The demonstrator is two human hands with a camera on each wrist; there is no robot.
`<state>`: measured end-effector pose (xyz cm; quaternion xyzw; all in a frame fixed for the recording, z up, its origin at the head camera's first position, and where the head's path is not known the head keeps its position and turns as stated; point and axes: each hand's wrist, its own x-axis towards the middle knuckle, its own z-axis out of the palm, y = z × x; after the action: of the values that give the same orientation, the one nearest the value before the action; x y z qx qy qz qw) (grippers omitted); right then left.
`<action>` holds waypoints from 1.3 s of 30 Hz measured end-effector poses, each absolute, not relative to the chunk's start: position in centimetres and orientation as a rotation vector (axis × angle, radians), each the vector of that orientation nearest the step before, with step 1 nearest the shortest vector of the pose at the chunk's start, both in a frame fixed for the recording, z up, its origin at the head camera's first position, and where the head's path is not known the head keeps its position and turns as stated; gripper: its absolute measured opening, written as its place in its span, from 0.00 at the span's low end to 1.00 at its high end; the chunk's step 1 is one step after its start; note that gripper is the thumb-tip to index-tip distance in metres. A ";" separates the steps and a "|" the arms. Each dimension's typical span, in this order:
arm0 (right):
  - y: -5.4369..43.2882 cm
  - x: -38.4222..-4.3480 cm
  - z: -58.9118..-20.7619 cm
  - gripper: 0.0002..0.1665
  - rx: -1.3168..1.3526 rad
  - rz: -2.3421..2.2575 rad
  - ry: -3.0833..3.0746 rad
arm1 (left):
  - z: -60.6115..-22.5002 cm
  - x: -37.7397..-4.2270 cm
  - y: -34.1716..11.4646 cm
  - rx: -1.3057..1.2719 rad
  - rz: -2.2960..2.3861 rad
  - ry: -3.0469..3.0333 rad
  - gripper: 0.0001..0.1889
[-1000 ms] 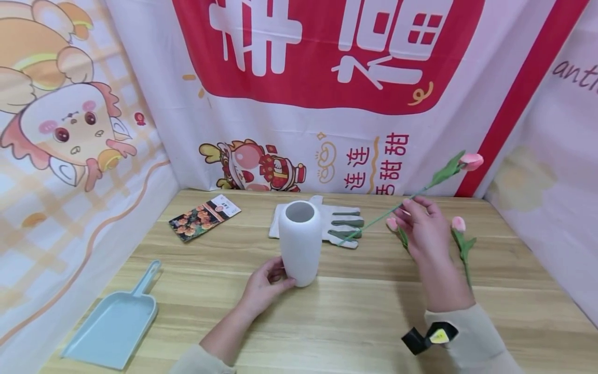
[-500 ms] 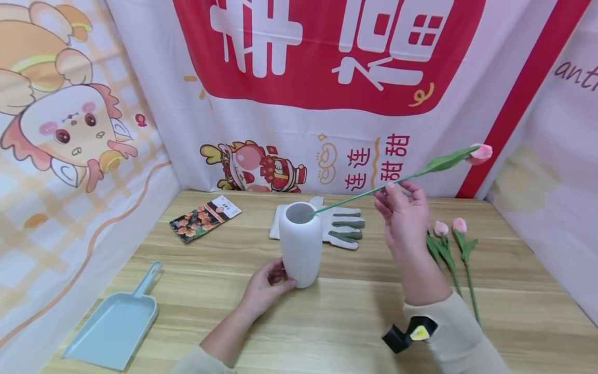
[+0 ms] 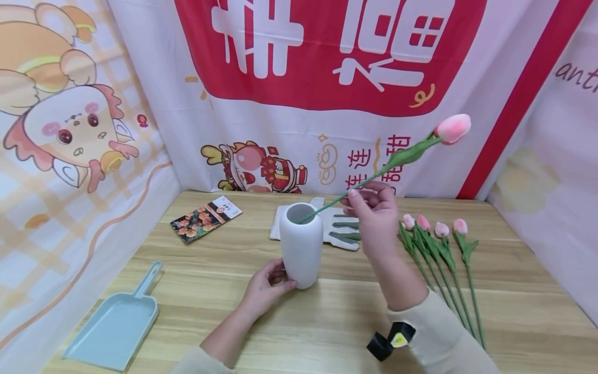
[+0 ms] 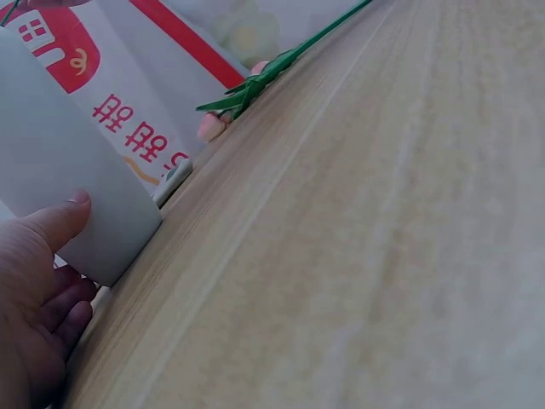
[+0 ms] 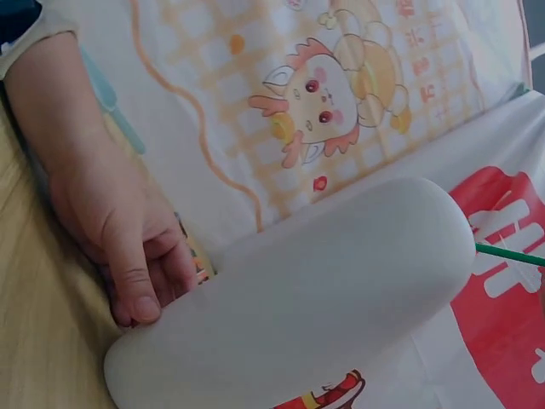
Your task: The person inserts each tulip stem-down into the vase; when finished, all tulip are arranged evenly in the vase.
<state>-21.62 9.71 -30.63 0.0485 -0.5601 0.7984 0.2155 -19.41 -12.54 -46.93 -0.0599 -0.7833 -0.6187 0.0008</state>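
Holding tulip [image 3: 413, 153], vase [image 3: 302, 254] (hands [image 3: 377, 218] curled)

Left fingers [image 3: 271, 265] gripping low, right fingers [image 3: 384, 191] raised, pinching

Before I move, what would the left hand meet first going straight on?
The left hand would meet the white vase first, as it holds it near the base; the glove probably lies beyond, though depth is unclear.

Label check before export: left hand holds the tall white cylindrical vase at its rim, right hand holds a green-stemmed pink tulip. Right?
Not at its rim: the left hand holds the tall white cylindrical vase near its base, as the head view shows. The right hand does hold the green-stemmed pink tulip.
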 end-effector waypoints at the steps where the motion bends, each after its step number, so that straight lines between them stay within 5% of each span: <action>1: 9.5 -21.6 -30.7 0.14 0.153 2.203 -1.571 | -46.9 -19.4 -12.5 -0.190 -1.944 -2.459 0.29; 39: 7.1 -21.3 -31.7 0.17 0.380 1.722 -2.189 | -47.1 -19.4 -12.6 -0.204 -1.893 -2.475 0.29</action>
<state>-21.31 7.05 -31.74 0.1332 -0.7680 0.6044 0.1646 -19.37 -12.61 -47.09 -0.0653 -0.7927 -0.6061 0.0094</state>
